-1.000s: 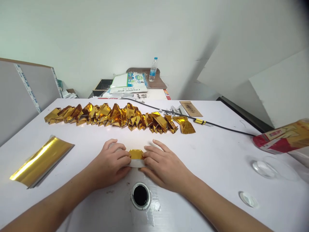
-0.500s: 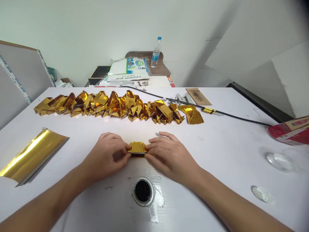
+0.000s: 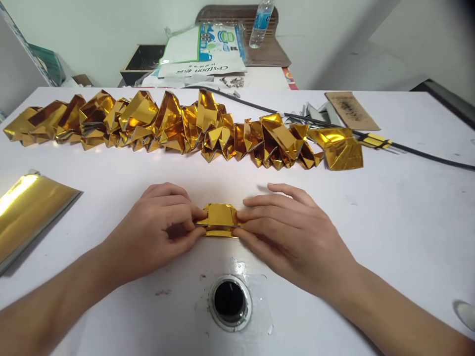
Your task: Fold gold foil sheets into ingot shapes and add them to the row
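Observation:
A small piece of folded gold foil paper [image 3: 220, 215] lies low over the white table, between my two hands. My left hand [image 3: 159, 227] pinches its left end between thumb and fingers. On the right end, my right hand [image 3: 285, 232] grips with thumb and forefinger, its other fingers stretched loosely above. The ends of the paper are hidden under the fingertips. Beyond my hands runs a long row of folded gold paper pieces [image 3: 178, 123]. To the left lies a stack of flat gold foil sheets [image 3: 37, 207], curled slightly.
A round cable hole [image 3: 230, 302] with tape around it is in the table [image 3: 166, 316] before me. Behind the row lie a black cable [image 3: 426, 157] with a yellow part and a brown card [image 3: 352, 110]. A water bottle [image 3: 261, 24] stands at the back.
The view has tilted down and come closer, so everything looks larger. Both hands still hold the paper's ends; its upper flap now shows a square gold middle, with a gold strip below.

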The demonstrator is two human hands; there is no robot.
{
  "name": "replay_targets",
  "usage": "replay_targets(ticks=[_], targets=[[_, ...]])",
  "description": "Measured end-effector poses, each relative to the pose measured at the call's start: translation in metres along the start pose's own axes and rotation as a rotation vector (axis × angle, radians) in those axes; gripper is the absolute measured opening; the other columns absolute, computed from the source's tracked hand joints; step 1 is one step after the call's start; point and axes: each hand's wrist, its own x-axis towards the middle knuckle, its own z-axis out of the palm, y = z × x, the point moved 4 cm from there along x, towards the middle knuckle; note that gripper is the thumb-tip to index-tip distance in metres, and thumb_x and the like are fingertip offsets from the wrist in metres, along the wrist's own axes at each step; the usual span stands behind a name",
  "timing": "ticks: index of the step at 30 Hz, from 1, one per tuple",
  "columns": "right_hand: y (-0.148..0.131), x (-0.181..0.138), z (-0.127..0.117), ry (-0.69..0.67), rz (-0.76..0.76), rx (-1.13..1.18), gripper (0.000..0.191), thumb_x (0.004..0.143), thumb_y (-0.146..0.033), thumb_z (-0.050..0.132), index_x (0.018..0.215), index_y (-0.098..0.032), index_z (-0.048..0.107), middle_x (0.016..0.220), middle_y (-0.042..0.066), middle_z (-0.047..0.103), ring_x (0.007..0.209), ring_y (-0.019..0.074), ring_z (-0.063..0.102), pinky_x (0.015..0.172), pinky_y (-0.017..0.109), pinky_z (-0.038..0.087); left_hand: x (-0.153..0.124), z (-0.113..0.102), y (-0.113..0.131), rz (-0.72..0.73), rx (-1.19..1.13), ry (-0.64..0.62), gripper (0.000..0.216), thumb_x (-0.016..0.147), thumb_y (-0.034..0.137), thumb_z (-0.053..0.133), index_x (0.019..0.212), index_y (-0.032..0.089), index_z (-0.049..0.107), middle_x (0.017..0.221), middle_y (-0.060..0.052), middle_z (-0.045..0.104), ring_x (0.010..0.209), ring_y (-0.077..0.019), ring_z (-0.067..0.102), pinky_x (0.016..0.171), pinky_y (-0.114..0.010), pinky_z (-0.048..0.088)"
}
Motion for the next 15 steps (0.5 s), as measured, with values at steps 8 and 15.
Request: replay_targets(ticks=[8,15], targets=[[-0.0006,-0.0003,-0.0004,0.026,0.038,0.003,0.010,0.099,-0.023,0.071,0.092,-0.028,0.068,0.097,-0.003,0.082,0.097,0.0196,0.078,0.120,0.046,0.044,0.0016,0.0009,-0.0022,0.005,-0.007,-0.014,0.031,0.100,0.034,0.066,0.071,0.023,0.063,0.097,0.002,0.080,0.101,-0.0219,0.069,0.098,-0.043,0.055],[-0.0015,-0.0001,0.0013,0.033,0.010,-0.014,0.010,0.100,-0.022,0.067,0.091,-0.024,0.065,0.095,-0.001,0.082,0.096,0.0202,0.077,0.118,0.049,0.044,0.0034,0.0007,-0.0003,-0.012,-0.023,-0.020,0.028,0.098,0.027,0.067,0.071,0.022,0.061,0.099,0.001,0.080,0.099,-0.0201,0.069,0.098,-0.040,0.053]])
